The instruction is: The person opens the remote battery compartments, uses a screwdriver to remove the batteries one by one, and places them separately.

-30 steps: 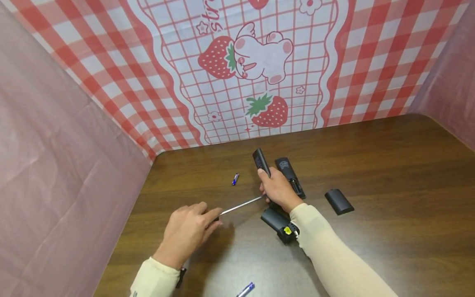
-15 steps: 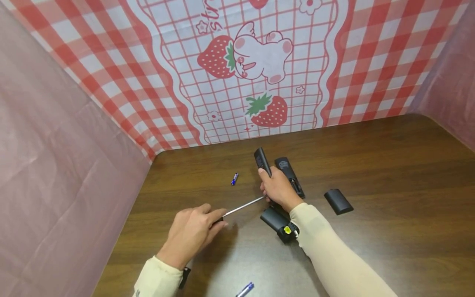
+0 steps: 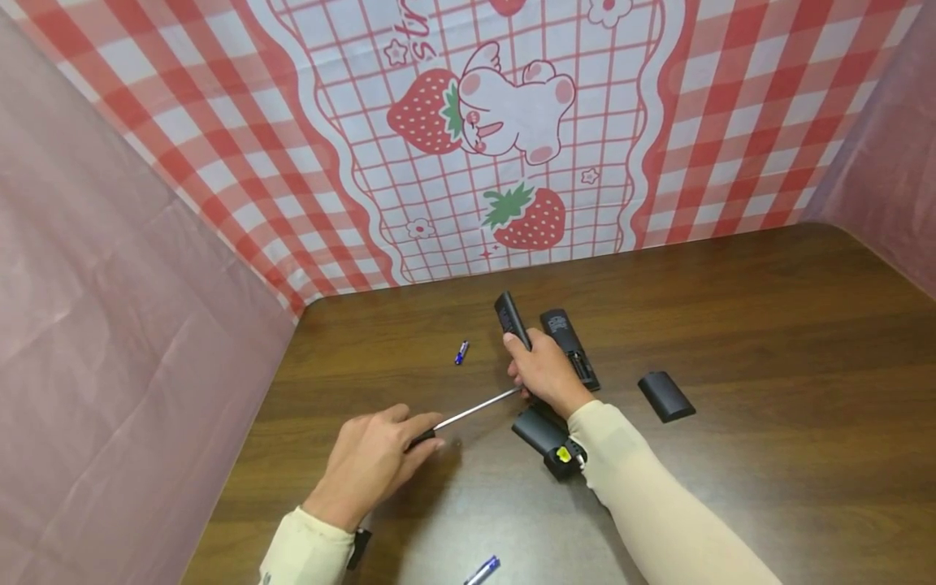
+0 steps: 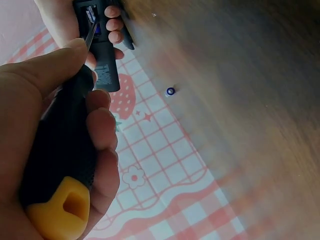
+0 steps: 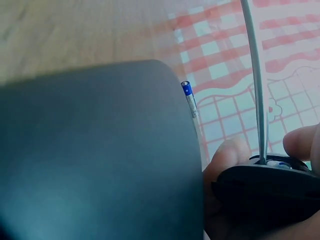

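My left hand (image 3: 373, 463) grips a screwdriver, its black handle (image 4: 62, 135) with a yellow end filling the left wrist view. The thin metal shaft (image 3: 475, 409) slants up to the right. My right hand (image 3: 548, 370) holds a black remote control (image 3: 510, 315) tilted off the table. In the left wrist view the remote's battery compartment lies open, with a battery (image 4: 91, 14) inside. The right wrist view shows the screwdriver's tip (image 5: 263, 159) in that compartment beside the battery. Exactly what the tip touches is too small to tell.
A second black remote (image 3: 561, 331) lies with its compartment open behind the right hand. A black battery cover (image 3: 665, 396) is to its right. One blue battery (image 3: 462, 353) lies left of the hands, another (image 3: 483, 570) near the front. A black block (image 3: 541, 432) sits by the right wrist.
Both hands shift only slightly. The left hand and screwdriver go a little right, then back left; the held remote sways a little with the right hand.
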The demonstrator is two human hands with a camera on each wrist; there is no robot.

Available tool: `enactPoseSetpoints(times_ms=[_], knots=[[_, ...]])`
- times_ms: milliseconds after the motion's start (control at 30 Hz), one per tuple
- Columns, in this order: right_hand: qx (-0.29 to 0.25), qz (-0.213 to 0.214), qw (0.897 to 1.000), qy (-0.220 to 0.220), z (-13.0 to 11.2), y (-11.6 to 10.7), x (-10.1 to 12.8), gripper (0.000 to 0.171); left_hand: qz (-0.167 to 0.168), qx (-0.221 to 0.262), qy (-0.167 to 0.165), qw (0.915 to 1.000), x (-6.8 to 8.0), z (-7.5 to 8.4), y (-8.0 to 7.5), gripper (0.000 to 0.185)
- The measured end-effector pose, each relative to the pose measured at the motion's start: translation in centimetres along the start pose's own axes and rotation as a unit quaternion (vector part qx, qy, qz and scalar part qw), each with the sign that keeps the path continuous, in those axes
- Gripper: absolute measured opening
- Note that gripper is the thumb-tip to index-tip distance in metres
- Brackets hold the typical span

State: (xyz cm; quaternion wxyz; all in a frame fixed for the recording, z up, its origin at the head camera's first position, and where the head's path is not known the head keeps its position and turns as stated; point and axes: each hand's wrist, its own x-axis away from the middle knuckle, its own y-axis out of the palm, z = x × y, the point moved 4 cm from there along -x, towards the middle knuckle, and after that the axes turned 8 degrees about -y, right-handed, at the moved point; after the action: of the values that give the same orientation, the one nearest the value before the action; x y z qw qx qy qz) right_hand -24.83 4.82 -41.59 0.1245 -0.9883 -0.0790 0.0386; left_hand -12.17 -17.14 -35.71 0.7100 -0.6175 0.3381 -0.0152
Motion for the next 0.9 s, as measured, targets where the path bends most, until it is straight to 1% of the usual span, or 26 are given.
enactPoseSetpoints(times_ms=[233,433,567,700,900], knots=[[0.011,0.004,1.0,0.003,-0.17,0.03,-0.04,0.035,0.004,0.008,-0.009,0.9999,0.3,-0.24,0.06,0.028],[0.029,0.004,1.0,0.005,-0.24,-0.13,-0.01,0.035,0.007,-0.004,0.001,1.0,0.22,-0.22,0.02,0.027],[0.036,0.003,0.999,-0.006,-0.23,-0.28,0.03,0.036,0.005,-0.003,0.005,1.0,0.13,-0.13,0.05,0.026],[0.057,0.003,0.998,-0.019,-0.22,-0.36,0.05,0.04,0.001,0.002,0.005,1.0,0.17,-0.08,0.17,0.027],[0.067,0.008,0.997,-0.028,-0.3,-0.53,0.17,0.044,0.003,0.004,0.003,1.0,0.24,-0.14,0.3,0.027]])
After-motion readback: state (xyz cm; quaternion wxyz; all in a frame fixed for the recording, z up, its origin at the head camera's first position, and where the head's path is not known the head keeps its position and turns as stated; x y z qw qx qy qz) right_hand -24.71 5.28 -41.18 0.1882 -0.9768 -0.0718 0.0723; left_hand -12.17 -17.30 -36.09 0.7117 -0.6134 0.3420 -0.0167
